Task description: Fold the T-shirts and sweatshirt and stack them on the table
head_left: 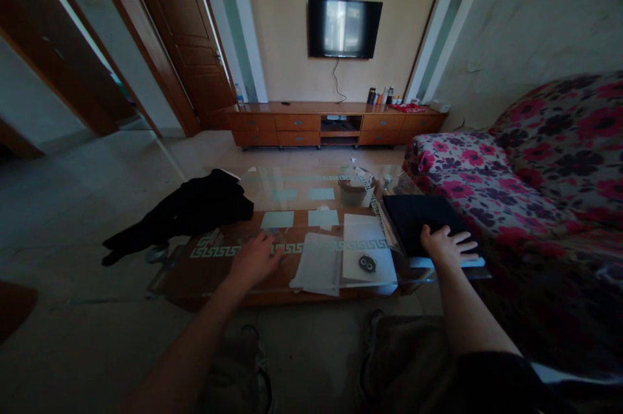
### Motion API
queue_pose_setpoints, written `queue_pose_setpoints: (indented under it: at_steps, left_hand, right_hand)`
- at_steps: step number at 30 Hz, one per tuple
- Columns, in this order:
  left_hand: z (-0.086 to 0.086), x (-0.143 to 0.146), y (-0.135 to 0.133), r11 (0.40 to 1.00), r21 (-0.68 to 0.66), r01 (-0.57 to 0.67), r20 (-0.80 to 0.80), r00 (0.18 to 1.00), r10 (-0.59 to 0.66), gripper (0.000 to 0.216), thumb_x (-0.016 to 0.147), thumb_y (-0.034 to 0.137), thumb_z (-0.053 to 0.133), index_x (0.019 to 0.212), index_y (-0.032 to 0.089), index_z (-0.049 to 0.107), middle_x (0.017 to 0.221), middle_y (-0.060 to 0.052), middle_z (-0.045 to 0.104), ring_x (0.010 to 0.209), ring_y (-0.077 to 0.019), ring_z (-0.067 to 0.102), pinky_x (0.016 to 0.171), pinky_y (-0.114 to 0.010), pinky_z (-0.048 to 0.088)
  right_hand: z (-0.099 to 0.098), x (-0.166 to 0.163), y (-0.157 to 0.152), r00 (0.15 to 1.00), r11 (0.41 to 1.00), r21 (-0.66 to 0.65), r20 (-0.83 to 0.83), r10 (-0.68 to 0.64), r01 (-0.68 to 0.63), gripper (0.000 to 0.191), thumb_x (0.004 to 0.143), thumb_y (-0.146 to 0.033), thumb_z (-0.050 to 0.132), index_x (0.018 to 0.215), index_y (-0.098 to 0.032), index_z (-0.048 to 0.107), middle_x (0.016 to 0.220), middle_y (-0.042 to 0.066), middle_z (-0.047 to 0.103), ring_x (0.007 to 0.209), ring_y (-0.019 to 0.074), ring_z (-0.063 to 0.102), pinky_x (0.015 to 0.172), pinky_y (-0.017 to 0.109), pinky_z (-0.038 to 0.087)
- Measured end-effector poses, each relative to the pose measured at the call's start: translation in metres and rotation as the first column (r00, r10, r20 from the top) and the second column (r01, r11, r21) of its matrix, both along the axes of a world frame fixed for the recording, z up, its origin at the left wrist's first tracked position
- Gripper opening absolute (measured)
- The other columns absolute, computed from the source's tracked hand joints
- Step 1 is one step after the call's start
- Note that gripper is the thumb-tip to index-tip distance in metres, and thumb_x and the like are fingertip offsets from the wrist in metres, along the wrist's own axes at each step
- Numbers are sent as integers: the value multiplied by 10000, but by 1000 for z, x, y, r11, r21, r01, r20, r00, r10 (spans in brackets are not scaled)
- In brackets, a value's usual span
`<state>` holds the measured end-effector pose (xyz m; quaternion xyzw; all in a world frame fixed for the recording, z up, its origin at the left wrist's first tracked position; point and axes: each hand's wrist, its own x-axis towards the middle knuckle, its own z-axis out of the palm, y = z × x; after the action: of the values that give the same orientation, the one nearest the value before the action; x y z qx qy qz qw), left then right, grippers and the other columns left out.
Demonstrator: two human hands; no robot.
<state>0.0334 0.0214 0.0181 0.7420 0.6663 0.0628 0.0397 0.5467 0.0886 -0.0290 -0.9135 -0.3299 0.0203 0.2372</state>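
My right hand (448, 246) lies with its fingers spread on a flat black item (413, 216), perhaps a folder or a closed laptop, atop a stack with pale edges at the table's right end. Over the near side of the glass coffee table (228, 232) is my left hand (256, 259), fingers apart and slightly bent, with nothing visible in it. To its right are white paper sheets (318, 261) and a white sheet or box (353, 232) with a small round black item (366, 263) on it. A black garment (189, 209) is draped across the table's left end.
A flowered sofa (467, 158) stands close on the right. Beyond the table, a low wooden cabinet (296, 122) carries bottles (384, 96) beneath a wall-mounted television (343, 28). A bin (353, 193) shows near the table's far right. My feet are at its near edge.
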Motion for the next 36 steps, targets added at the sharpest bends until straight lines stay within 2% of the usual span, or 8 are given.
queue_pose_setpoints:
  at_steps: [4,8,12,15,21,25,32,36]
  left_hand:
    - [-24,-61,34,990,15,-140,33,990,139,397,951,465,468,1171,195,659,1252,-125,611,1153,-274,596,1013,-392,449]
    - [-57,-112,55,941,53,-333,94,940,327,498,879,432,530,1280,146,601,1326,-159,555,1248,-314,549,1070,-422,421]
    - [-85,-143,62,862,155,-483,165,873,459,620,814,347,581,1369,81,499,1411,-223,458,1372,-356,440,1112,-475,386]
    - [-97,-155,64,829,213,-517,198,854,481,662,825,348,583,1405,69,429,1508,-235,354,1422,-360,376,1148,-483,353]
    - [-82,-168,89,778,326,-536,235,844,483,697,848,357,586,1448,65,385,1591,-248,244,1469,-389,291,1185,-516,308]
    - [-71,-176,117,790,376,-485,224,874,430,668,861,347,593,1452,92,415,1647,-207,184,1492,-377,250,1195,-514,297]
    - [-86,-203,164,844,234,-483,72,874,480,498,908,395,604,1328,127,577,1683,-122,194,1503,-368,227,1184,-483,291]
    - [-87,-203,176,801,142,-582,20,810,586,523,931,388,594,1383,136,515,1651,-95,308,1382,-325,402,1071,-433,420]
  right_hand:
    - [15,-17,3,993,993,70,77,86,-92,664,910,-566,491,1412,-135,547,1620,281,238,1513,466,123,1118,768,69]
    - [25,-37,2,982,981,60,25,186,-187,649,923,-578,466,1445,-194,507,1599,239,298,1485,444,219,1104,752,182]
    - [28,-48,0,968,968,8,-14,251,-251,699,877,-584,539,1472,-223,466,1597,219,298,1453,460,275,1084,720,272]
    - [30,-53,0,959,958,-15,-17,285,-285,726,864,-577,559,1490,-228,444,1600,221,279,1446,475,283,1071,725,296]
    - [36,-66,2,944,944,-26,3,329,-329,705,861,-539,580,1486,-241,450,1593,200,279,1436,465,303,1065,711,332]
    - [38,-75,5,924,925,-23,50,380,-379,682,878,-528,565,1488,-249,444,1601,189,253,1432,459,303,1053,697,357]
    - [34,-86,10,886,890,-21,79,456,-456,675,900,-555,546,1493,-252,434,1608,182,236,1435,460,294,1042,668,391]
    - [30,-91,13,877,879,-50,60,477,-475,697,901,-559,553,1515,-267,395,1615,175,224,1436,447,296,1046,643,397]
